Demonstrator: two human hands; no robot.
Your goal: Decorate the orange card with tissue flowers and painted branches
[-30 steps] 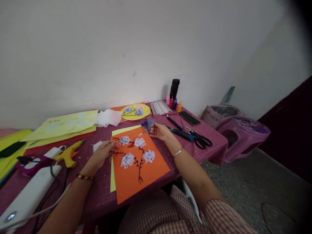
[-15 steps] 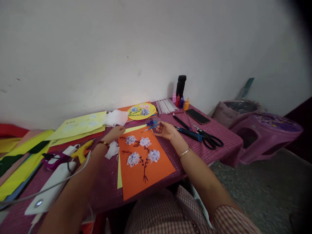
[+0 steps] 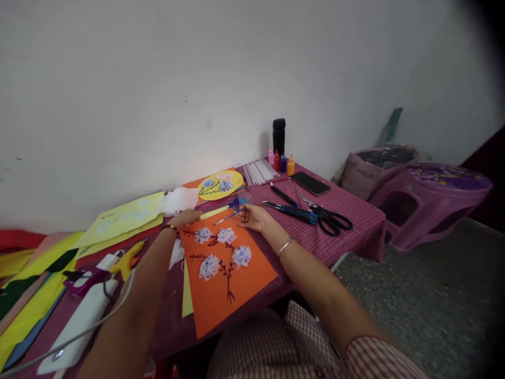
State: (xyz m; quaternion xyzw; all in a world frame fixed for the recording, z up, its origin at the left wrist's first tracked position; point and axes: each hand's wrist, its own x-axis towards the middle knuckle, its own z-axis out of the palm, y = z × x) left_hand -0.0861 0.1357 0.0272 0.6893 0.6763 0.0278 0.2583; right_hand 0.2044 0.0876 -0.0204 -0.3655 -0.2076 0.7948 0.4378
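Note:
An orange sheet (image 3: 252,281) lies in front of me, with white-and-violet flowers (image 3: 209,267) and dark painted stems (image 3: 228,284) on it. A yellow sheet (image 3: 187,295) shows beneath its left edge. My left hand (image 3: 187,218) rests on the sheet's upper left corner, fingers extended. Between the fingers of my right hand (image 3: 253,217) is a thin blue paintbrush (image 3: 229,217), its tip pointing left over the sheet's upper part. I cannot tell whether the tip touches the paper. Just behind that hand sits a small blue-stained paint container (image 3: 238,201).
Scissors (image 3: 331,218), a box cutter (image 3: 294,211), a black marker (image 3: 284,194) and a phone (image 3: 310,182) lie right. Paint bottles (image 3: 291,165) stand behind them. A yellow glue gun (image 3: 127,260), a white power strip (image 3: 81,326) and its cable lie left. A pink stool (image 3: 430,210) is beyond the table.
My view has turned slightly, shifting most things leftward. The paintbrush tip has moved a little left and nearer me over the orange sheet. My left hand stays at the upper left corner.

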